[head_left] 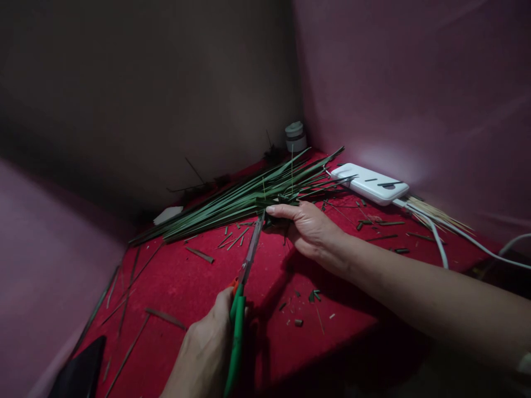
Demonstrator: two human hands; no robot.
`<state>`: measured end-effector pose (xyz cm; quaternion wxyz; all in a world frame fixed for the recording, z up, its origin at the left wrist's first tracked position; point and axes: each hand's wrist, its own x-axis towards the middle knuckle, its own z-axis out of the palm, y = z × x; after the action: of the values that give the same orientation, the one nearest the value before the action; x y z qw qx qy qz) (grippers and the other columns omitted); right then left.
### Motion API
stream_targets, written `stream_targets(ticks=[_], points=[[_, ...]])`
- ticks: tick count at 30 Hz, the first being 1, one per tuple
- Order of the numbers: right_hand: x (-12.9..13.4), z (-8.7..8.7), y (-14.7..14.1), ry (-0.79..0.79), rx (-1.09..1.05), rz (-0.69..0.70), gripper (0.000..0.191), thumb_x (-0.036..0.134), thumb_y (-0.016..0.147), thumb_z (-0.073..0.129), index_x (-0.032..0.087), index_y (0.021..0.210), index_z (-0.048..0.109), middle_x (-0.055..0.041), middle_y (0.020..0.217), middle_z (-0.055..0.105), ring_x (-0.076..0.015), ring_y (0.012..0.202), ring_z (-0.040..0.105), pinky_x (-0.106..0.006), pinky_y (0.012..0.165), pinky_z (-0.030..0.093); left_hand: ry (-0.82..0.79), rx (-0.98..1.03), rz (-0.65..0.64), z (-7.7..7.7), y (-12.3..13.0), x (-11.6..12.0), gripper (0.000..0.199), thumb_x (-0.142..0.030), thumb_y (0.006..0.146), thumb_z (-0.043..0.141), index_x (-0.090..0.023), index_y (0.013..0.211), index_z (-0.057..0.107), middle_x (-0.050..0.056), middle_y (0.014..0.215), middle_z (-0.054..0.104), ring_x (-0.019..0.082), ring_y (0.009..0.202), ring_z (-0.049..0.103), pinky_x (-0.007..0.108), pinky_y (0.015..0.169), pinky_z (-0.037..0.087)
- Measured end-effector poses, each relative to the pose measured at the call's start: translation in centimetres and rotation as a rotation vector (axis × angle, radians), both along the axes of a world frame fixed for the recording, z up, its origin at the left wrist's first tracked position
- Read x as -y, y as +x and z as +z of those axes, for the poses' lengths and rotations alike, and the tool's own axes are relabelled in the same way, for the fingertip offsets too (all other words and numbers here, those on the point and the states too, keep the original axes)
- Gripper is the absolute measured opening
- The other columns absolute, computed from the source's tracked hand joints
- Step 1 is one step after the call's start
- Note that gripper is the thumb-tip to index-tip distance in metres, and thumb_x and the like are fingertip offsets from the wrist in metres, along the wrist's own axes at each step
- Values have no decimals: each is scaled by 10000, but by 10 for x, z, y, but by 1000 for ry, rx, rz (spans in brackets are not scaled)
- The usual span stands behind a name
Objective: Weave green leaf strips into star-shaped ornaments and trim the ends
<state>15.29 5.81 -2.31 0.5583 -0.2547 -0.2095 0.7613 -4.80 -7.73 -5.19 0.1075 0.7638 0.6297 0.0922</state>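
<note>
My left hand (205,342) is closed around the handles of a pair of scissors (238,326), which are green with some orange. The blades point away from me, and their tips meet a dark green leaf piece (271,220). That piece is pinched in my right hand (313,229), thumb stretched along its top and the other fingers mostly hidden underneath. Whether the blades are parted at the tips, I cannot tell. Just behind both hands lies a bundle of long green leaf strips (224,202), spread across the table.
Leaf scraps (200,255) litter the red tabletop (178,282). A white power bank (369,183) with white cables (456,231) sits at the right, beside thin pale sticks (443,213). In the back corner stands a white-lidded jar (295,137). A dark flat object (81,370) lies front left.
</note>
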Motion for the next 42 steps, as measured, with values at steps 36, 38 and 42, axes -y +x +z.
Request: stream_targets(ticks=[36, 38, 42], points=[[7, 17, 19, 262, 267, 329, 71, 78, 594, 662, 86, 650, 619, -49, 609, 658, -129, 501, 601, -250, 505, 518, -70, 227, 84, 31, -33, 42, 306, -402, 846, 430, -288, 1073, 601, 0, 777, 724, 168, 650, 691, 216, 560, 567], [8, 18, 25, 311, 307, 409, 84, 83, 586, 664, 80, 664, 633, -61, 614, 667, -141, 503, 609, -252, 490, 515, -76, 230, 77, 38, -39, 47, 327, -410, 829, 457, -289, 1095, 605, 6, 778, 726, 181, 678, 698, 234, 583, 577], [7, 16, 32, 373, 372, 514, 124, 77, 552, 687, 87, 668, 643, -72, 627, 683, -150, 507, 618, -249, 484, 514, -72, 183, -4, 44, -52, 56, 389, -404, 739, 582, -320, 1119, 600, -4, 898, 731, 195, 770, 702, 241, 691, 571]])
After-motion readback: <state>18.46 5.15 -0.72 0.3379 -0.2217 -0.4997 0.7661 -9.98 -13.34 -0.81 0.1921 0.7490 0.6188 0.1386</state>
